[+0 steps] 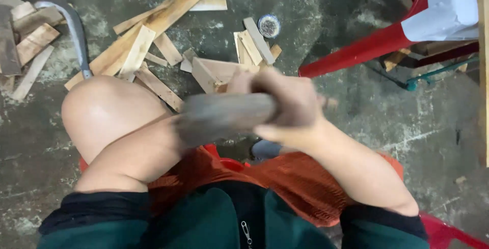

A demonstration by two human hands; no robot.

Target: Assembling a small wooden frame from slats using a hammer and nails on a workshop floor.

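Note:
My right hand (293, 107) is shut on a grey-brown, motion-blurred tool or stick (224, 116) that lies across the middle of the view above my lap. My left forearm (135, 157) reaches up from the lower left toward that blurred object, and my left hand is hidden behind it. Pale wooden offcuts (214, 73) lie on the floor just beyond my hands. My bare left knee (102, 109) is to the left of them.
Wooden slats and scraps (153, 25) are scattered over the stained concrete floor. A curved metal bar (76, 30) lies at left, a small round tin (269, 25) near the offcuts. A red plastic chair (367, 50) stands at upper right. I sit on a red seat (448, 233).

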